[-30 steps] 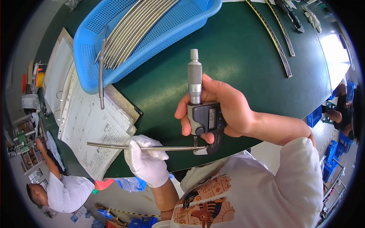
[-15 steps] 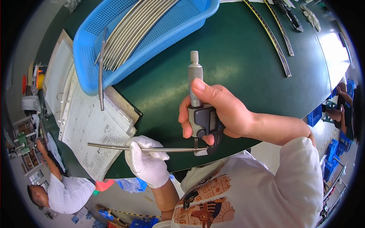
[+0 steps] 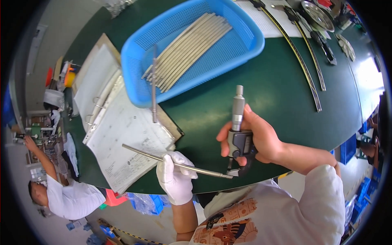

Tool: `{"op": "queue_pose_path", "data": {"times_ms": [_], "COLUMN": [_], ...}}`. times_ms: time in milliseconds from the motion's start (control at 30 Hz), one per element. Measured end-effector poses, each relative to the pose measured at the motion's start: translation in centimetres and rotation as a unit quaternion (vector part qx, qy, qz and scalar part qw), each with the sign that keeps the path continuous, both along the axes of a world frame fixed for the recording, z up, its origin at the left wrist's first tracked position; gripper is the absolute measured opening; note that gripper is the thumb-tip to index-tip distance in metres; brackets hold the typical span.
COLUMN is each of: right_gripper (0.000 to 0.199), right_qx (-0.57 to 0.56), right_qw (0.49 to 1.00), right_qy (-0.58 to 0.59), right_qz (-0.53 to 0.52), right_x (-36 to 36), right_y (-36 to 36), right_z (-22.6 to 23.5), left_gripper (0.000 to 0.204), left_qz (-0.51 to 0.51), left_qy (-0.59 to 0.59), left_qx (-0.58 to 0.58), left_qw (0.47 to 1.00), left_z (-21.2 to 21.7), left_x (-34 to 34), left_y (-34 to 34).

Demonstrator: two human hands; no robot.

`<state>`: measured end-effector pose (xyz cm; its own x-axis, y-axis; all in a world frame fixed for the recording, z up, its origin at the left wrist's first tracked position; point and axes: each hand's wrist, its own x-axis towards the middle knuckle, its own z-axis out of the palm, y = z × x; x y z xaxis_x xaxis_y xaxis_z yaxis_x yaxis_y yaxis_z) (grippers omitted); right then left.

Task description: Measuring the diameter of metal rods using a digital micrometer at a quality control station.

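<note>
My left hand (image 3: 176,181), in a white glove, grips a thin metal rod (image 3: 141,152) near its middle. The rod slants down to the right over the table's near edge. My bare right hand (image 3: 263,141) is wrapped round a grey and black digital micrometer (image 3: 238,107), held upright with its thimble at the top. The rod's right end lies at the micrometer's measuring faces; whether they touch it is too small to tell. Beyond my hands stands a blue plastic basket (image 3: 212,77) with several similar rods (image 3: 185,51) inside. One separate rod (image 3: 154,96) leans over its near rim.
An open ring binder (image 3: 126,136) with printed sheets lies on the green table (image 3: 286,98) at left. Two long calipers (image 3: 295,53), a metal dish (image 3: 316,16) and a white glove (image 3: 346,47) are at far right. A co-worker (image 3: 73,200) in white is at far left.
The view has shifted, so basket, binder and hands sit farther right and lower. The held rod now slopes more steeply down to the right. My right thumb has moved lower along the micrometer.
</note>
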<state>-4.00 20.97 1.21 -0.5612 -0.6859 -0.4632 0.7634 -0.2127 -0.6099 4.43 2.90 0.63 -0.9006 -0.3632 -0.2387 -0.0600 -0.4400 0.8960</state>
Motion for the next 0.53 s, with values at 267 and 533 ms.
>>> {"op": "queue_pose_path", "data": {"times_ms": [267, 533], "right_gripper": [0.067, 0.071], "right_qx": [-0.004, -0.003], "right_qw": [1.000, 0.999], "right_qy": [0.008, 0.040], "right_qz": [0.010, 0.031], "right_x": [0.3, -0.2], "right_y": [0.0, 0.3], "right_z": [0.0, -0.4], "left_gripper": [0.041, 0.043], "left_qz": [-0.083, -0.230], "left_qy": [-0.127, -0.181], "left_qx": [-0.427, -0.826], "left_qw": [0.892, 0.481], "left_z": [8.8, 8.9], "left_x": [-5.7, -17.0], "left_y": [-6.6, -4.7]}}
